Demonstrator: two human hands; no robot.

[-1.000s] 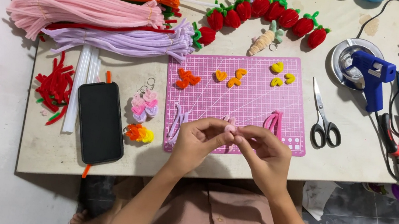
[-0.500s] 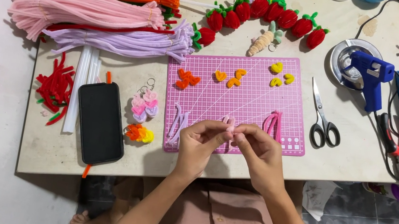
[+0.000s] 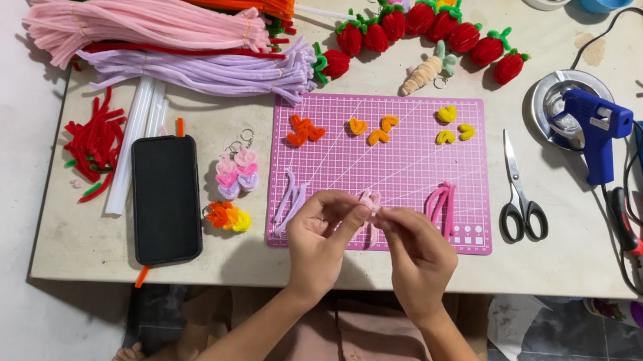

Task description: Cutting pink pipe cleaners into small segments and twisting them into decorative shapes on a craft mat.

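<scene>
Near bench [image 3: 97,255] edge, over mat [image 3: 341,166]: left hand [image 3: 320,238] and right hand [image 3: 418,259] both pinch pink twist [image 3: 372,205]. Free room near-left. Phone [image 3: 166,199], scissors [image 3: 523,198]: one each.

One screen shows: a black smartphone [image 3: 167,199] lies flat on the table, well to the left of the left hand [image 3: 320,238]. It is a tall rounded rectangle, its long side running away from the person, and its glass is dark and blank. An orange tip pokes out from under its near end. No packages, labels or signs can be made out.
</scene>
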